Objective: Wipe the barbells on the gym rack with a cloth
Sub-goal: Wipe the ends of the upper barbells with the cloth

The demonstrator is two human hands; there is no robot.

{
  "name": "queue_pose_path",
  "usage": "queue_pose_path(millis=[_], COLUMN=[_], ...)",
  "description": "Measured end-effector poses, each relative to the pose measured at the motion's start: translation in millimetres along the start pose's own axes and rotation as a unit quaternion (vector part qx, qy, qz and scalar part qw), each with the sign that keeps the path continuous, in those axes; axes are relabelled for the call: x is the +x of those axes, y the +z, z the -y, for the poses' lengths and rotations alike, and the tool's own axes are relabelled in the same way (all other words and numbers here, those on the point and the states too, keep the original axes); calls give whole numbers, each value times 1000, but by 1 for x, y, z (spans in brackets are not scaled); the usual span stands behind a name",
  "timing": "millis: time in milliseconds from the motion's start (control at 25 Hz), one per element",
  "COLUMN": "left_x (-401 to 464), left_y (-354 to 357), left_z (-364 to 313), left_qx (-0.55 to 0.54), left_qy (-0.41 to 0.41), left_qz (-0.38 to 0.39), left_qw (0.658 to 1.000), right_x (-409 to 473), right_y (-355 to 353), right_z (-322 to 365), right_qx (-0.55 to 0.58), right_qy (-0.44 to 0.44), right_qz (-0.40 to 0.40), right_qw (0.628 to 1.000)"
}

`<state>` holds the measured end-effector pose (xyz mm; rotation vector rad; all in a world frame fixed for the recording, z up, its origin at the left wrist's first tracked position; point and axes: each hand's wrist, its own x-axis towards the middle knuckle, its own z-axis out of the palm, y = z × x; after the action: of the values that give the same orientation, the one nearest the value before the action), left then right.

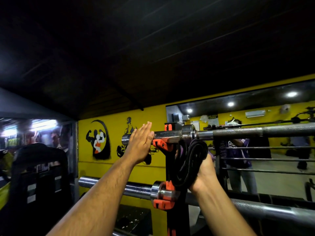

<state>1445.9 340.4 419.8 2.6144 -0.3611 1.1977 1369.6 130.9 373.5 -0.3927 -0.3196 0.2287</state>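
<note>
At the far left a black padded machine seat (40, 167) stands in shadow below a lit poster wall. Next comes the yellow wall (119, 169) with its stencilled bodybuilder murals (98, 139). The left hand (140, 142) is raised flat against the sleeve end of the upper barbell (238, 132), fingers straight and together, palm pressed on the steel, grasping nothing. Just right of it an orange collar clamp (160, 144) sits on that sleeve where it meets the black rack upright (173, 167). Lower down, the lower barbell (119, 186) lies across the same upright, its chrome sleeve pointing left and a second orange clamp (164, 195) fixed beside its flange. The right hand (202, 172) is curled round a folded black cloth (190, 164), gripping it from below; the cloth stands upright just under the upper bar's shaft, beside the flange, and whether it touches the steel cannot be told. Further right the knurled shafts of both barbells run out of view, and behind them a wall mirror (255, 150) reflects ceiling lights and a standing person in a purple top.
</note>
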Motion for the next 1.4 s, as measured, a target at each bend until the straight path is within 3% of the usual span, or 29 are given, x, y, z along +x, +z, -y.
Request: queue_pose_path(millis=[80, 160, 280, 320, 400, 480, 520, 600, 640, 680, 720, 800, 880, 1080, 1400], left_x=[-1, 0, 0, -5, -28, -62, -78, -102, -109, -112, -113, -114, -115, -113, -114], left_y=[-1, -3, -5, -5, 0, 18, 30, 53, 61, 68, 73, 76, 77, 82, 85], left_z=[-1, -1, 1, 5, 22, 54, 71, 96, 102, 106, 107, 106, 103, 109, 113], left_qx=[1, 6, -27, -61, -122, -113, -93, -60, -55, -53, -50, -32, -18, 7, 52], left_qy=[-6, -10, 15, 22, -14, -95, -139, -223, -257, -279, -287, -283, -275, -273, -280], left_qz=[4, 8, 12, -9, -84, -121, -107, -47, -20, -2, 8, 5, -7, -2, -9], left_qw=[1000, 1000, 999, 998, 989, 982, 980, 972, 965, 959, 957, 959, 961, 962, 958], right_x=[-26, -46, -51, -49, -29, 3, 21, 54, 60, 62, 63, 62, 70, 112, 160], right_y=[3, 7, 34, 49, 78, 101, 104, 98, 98, 101, 108, 123, 126, 136, 156], right_z=[-6, -11, -4, 3, 20, 34, 40, 45, 46, 50, 55, 64, 65, 26, -63], right_qx=[-74, -198, -362, -443, -575, -636, -690, -846, -902, -936, -950, -959, -954, -941, -907], right_qy=[12, -17, -175, -275, -499, -588, -589, -484, -390, -303, -246, -183, -167, -165, -154], right_qz=[56, 43, 31, 69, 144, 155, 156, 160, 164, 173, 187, 209, 241, 294, 363], right_qw=[996, 979, 915, 850, 632, 475, 390, 158, 80, 47, 40, 61, 70, 36, 150])
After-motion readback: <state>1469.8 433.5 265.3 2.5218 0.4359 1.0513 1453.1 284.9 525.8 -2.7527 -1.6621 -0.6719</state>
